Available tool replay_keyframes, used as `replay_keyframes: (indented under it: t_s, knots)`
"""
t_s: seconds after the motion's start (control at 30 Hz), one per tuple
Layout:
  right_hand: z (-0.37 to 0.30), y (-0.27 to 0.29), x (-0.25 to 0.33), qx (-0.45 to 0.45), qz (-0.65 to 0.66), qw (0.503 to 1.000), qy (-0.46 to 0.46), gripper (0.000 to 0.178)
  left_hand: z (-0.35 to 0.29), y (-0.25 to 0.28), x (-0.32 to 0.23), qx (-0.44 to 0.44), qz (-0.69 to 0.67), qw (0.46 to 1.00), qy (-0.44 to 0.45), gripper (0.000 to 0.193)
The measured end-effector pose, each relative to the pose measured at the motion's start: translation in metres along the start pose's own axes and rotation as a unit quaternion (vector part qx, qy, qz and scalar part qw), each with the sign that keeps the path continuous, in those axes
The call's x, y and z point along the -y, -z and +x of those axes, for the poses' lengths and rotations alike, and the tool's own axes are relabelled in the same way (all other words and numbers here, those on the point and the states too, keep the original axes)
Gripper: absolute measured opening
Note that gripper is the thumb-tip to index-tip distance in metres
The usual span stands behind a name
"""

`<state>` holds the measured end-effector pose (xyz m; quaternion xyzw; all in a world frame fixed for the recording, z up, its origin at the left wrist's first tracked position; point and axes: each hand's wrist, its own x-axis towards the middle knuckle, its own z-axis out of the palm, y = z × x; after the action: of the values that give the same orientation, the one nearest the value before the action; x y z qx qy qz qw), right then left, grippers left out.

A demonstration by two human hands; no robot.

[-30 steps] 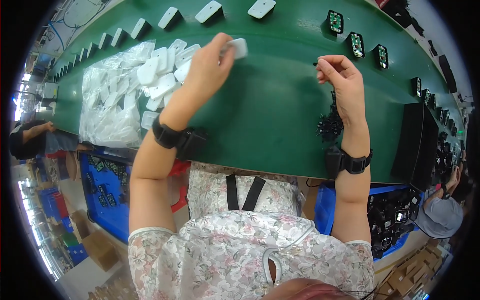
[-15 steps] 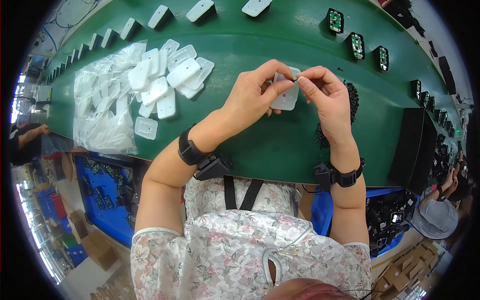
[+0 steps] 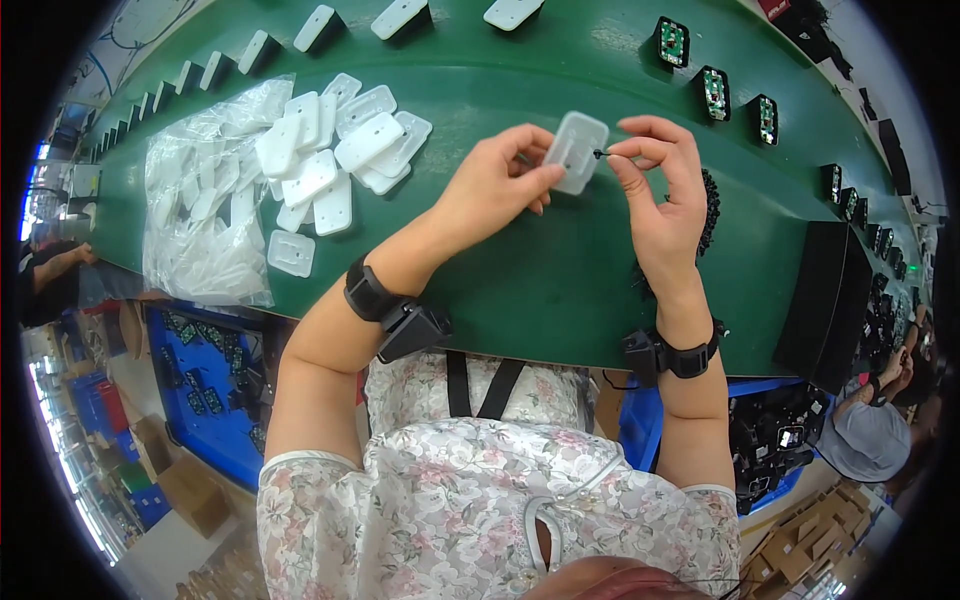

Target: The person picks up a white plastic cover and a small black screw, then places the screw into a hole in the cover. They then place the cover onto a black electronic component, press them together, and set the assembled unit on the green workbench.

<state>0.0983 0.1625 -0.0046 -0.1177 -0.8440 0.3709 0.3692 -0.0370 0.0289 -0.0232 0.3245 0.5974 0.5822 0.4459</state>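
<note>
My left hand (image 3: 500, 185) grips a white plastic cover (image 3: 580, 140) by its left edge, thumb against the lower part. The cover is held tilted above the table, its hollow, rimmed side showing. Close to the cover's right edge, my right hand (image 3: 668, 195) pinches a small black piece (image 3: 599, 153) between thumb and forefinger, the other fingers loosely curled. Its exact kind is too small to tell. A heap of like small black pieces (image 3: 711, 212) lies beside my right hand, partly hidden by it. Loose white covers (image 3: 368, 142) are piled to the left.
A clear plastic bag (image 3: 205, 200) of more covers lies on the green table (image 3: 500, 290). Black housings with white tops (image 3: 400, 18) line the far edge; others with green circuit boards (image 3: 714, 92) stand at right. A black box (image 3: 825, 300) stands near the right front. Blue bins (image 3: 210, 425) sit below.
The cover has turned over from its flat face to its hollow side and moved up slightly. My right hand has drawn a little away to the right with the small black piece.
</note>
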Motion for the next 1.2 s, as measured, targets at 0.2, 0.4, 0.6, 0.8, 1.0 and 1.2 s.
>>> replay_keyframes:
  t_s: [0.2,0.4,0.6,0.8,1.0,1.2]
  knots:
    - [-0.004,-0.007,-0.001,0.016,0.015,1.000,-0.004,0.008,-0.009,-0.021,-0.004,0.033,-0.227,0.973,-0.008,0.022]
    - [-0.002,-0.007,-0.001,-0.042,-0.005,0.999,0.012,0.008,-0.007,-0.013,-0.006,-0.008,-0.211,0.977,-0.020,0.023]
    - [-0.006,-0.005,0.009,0.009,0.030,0.998,-0.048,0.009,-0.006,-0.015,-0.001,-0.052,-0.178,0.983,-0.002,0.024]
    - [-0.007,-0.011,0.004,0.001,0.018,0.999,-0.041,0.009,-0.008,-0.023,0.000,-0.047,-0.178,0.982,-0.042,0.023]
    - [-0.010,-0.015,0.003,0.011,-0.002,0.999,-0.042,0.010,-0.008,-0.025,0.005,-0.034,-0.177,0.982,-0.064,0.023]
    - [-0.010,-0.012,0.010,0.039,0.088,0.981,-0.166,0.008,-0.011,-0.030,0.007,-0.071,-0.093,0.984,-0.134,0.018]
